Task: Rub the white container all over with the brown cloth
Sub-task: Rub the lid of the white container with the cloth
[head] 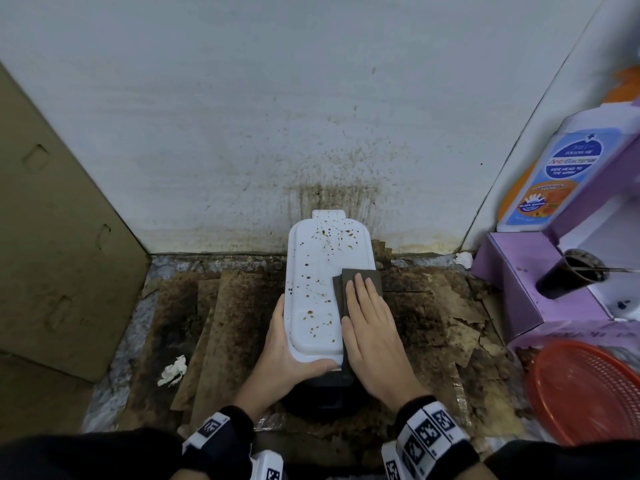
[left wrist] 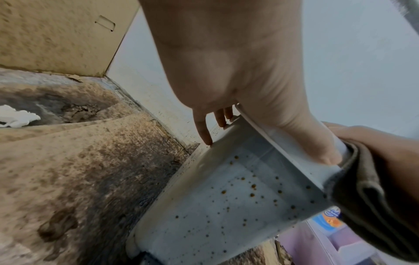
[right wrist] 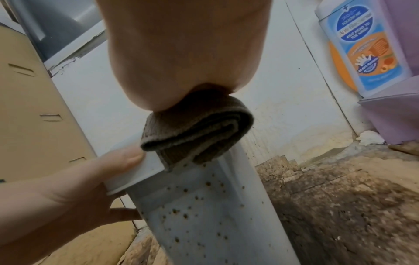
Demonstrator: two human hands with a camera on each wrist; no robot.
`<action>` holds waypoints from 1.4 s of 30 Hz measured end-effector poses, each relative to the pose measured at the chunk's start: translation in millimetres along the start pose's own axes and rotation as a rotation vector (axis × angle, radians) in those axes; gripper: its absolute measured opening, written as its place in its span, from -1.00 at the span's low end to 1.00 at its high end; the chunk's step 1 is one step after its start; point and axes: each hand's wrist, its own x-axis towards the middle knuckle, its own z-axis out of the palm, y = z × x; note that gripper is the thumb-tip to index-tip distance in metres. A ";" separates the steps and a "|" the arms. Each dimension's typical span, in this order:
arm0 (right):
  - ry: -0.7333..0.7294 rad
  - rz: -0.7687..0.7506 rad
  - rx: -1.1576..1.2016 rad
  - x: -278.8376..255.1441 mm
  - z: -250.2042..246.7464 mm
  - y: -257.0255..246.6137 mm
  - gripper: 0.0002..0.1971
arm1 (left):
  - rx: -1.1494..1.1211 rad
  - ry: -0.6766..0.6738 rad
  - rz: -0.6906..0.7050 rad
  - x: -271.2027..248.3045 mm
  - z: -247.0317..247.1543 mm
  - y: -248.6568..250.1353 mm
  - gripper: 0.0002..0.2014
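Wrists: black bands with white coded tags (head: 431, 432) sit on both wrists at the near edge of the head view.
Left hand: the left hand (head: 282, 355) grasps the near left corner of the white container (head: 313, 289), thumb across the near end of the lid, fingers curled down the left side.
Right hand: the right hand (head: 372, 329) lies flat, fingers straight and together, pressing the brown cloth (head: 360, 277) onto the right edge of the lid; it does not curl round the cloth.
Brown cloth: folded in layers, it covers the right strip of the lid and hangs over the near right corner, as the right wrist view shows (right wrist: 195, 129).
White container: it stands in the middle of the floor (head: 433, 317), long axis running away from the person, far end close to the wall; brown spots dot the lid and the side walls (left wrist: 226, 206).
Floor: stained dark brown, covered with torn brown sheets; a crumpled white scrap (head: 173, 370) lies to the left.
Right side: a red mesh basket (head: 588, 393) is near, a purple box (head: 526, 289) behind it, a blue-labelled bottle (head: 550, 174) on top.
Left side: a cardboard panel (head: 52, 237) leans there.
Wall: the white wall (head: 242, 116) is spattered brown just behind the container.
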 end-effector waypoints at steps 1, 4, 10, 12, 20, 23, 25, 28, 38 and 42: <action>0.003 -0.003 -0.003 6.2 -1.4 1.4 -0.39 | 0.002 -0.001 0.000 -0.4 -0.1 -0.2 0.31; -0.041 0.007 0.008 36.3 -4.3 9.1 -0.39 | 0.013 -0.011 0.000 -1.1 -1.3 -1.5 0.29; -0.102 0.013 0.019 66.5 -6.7 16.2 -0.40 | 0.051 -0.024 -0.016 -1.1 -4.4 -1.1 0.32; -0.076 0.012 0.052 56.0 -4.9 14.6 -0.40 | 0.064 -0.027 -0.026 -1.4 -4.6 -1.4 0.32; 0.042 0.031 0.107 -12.7 9.7 -2.8 -0.42 | 0.055 -0.007 -0.013 -0.6 -2.9 -6.5 0.33; 0.057 0.058 0.161 -13.6 11.1 -7.2 -0.42 | 0.042 -0.002 0.014 -1.1 -1.3 -1.3 0.28; 0.060 0.043 0.125 -10.2 9.6 -7.9 -0.42 | 0.015 -0.005 0.027 -2.3 -0.5 3.9 0.22; 0.026 -0.022 0.055 1.8 -1.4 -5.2 -0.42 | 0.010 -0.010 0.024 -2.8 -1.3 5.4 0.21; -0.284 0.072 0.208 74.0 -27.8 14.8 -0.36 | 0.005 -0.029 0.001 -2.7 -5.3 6.3 0.21; -0.259 0.062 0.223 60.5 -22.4 17.7 -0.36 | 0.022 -0.028 -0.005 -2.0 -5.7 2.8 0.23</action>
